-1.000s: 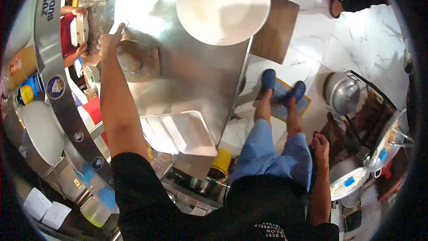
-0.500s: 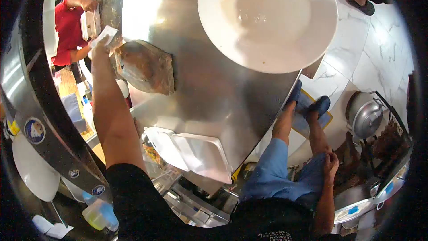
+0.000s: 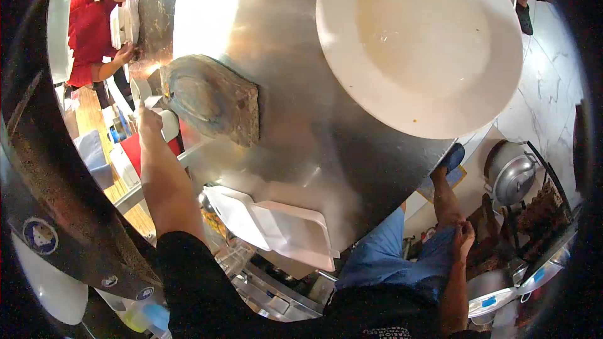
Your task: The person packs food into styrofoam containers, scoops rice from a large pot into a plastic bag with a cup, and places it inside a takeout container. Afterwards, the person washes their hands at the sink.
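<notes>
Pointing w/ one finger out, L hand [image 3: 149,122] is past the steel counter [image 3: 301,150] edge, tip by a small white item [image 3: 141,90], prob. a cup; can't tell if the other fingers grip anything. R hand [image 3: 463,238] is at the blue shorts [image 3: 389,257], fingers curled together, contents unclear. Open foam box [image 3: 292,232] lies on the counter, R of L forearm.

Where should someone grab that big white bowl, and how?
Probably hold the bowl by opposite sides of its rim, left hand and right hand together, coming from the person's side of the counter. It is wide, its visible rim uncovered, and apparent pale liquid inside suggests keeping it level.
</notes>
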`<action>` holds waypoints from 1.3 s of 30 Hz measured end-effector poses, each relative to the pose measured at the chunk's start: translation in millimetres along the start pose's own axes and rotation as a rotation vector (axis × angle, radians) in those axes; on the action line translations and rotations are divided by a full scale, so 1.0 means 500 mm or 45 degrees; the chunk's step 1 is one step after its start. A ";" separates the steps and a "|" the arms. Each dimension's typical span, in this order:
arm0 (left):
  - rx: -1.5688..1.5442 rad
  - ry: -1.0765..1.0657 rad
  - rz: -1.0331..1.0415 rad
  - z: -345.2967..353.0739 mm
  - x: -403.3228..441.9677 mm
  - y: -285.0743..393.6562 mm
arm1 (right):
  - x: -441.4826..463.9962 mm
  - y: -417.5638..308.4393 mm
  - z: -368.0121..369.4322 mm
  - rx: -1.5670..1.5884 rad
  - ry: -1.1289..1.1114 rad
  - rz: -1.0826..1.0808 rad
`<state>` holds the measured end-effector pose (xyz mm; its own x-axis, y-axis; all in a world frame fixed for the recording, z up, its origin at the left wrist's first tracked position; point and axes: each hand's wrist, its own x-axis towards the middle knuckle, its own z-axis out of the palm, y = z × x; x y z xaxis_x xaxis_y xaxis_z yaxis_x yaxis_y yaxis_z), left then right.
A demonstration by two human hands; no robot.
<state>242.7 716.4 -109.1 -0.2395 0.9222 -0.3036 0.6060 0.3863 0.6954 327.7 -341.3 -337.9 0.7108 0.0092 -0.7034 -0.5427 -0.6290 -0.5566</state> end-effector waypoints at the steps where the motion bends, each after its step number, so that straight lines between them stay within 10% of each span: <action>1: -0.094 -0.026 -0.110 0.013 -0.041 0.001 | 0.001 -0.017 0.001 -0.044 -0.011 -0.026; 7: -0.237 0.032 -0.128 0.044 -0.003 -0.029 | 0.010 -0.034 0.011 -0.179 0.000 -0.024; 9: 0.226 -0.080 0.410 0.033 0.044 -0.069 | 0.011 -0.034 0.012 -0.203 0.008 -0.034; 11: 1.663 -0.337 1.746 -0.009 0.016 -0.096 | 0.012 -0.029 0.010 -0.284 0.030 -0.067; 15: 0.825 0.372 1.102 0.049 0.057 -0.169 | 0.012 -0.037 0.004 -0.415 0.048 -0.096; 19: 1.502 0.424 1.574 0.040 0.049 -0.141 | 0.009 0.004 0.002 -0.385 0.031 -0.100; 22: 1.799 0.655 1.444 0.108 -0.168 -0.079 | 0.013 0.008 0.002 -0.381 0.026 -0.110; 25: 1.508 0.015 1.578 0.003 0.154 -0.143 | 0.006 -0.011 0.017 -0.371 0.073 -0.119; 29: 1.191 0.089 1.100 0.071 0.041 -0.127 | 0.002 -0.063 0.029 -0.391 0.101 -0.030; 39: 1.074 0.081 1.597 0.062 0.102 -0.183 | 0.002 -0.042 0.015 -0.361 0.011 -0.097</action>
<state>198.8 727.5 -208.5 0.7296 0.6447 0.2283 0.6760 -0.7304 -0.0978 336.4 -322.0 -330.4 0.7493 0.0591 -0.6595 -0.3412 -0.8191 -0.4611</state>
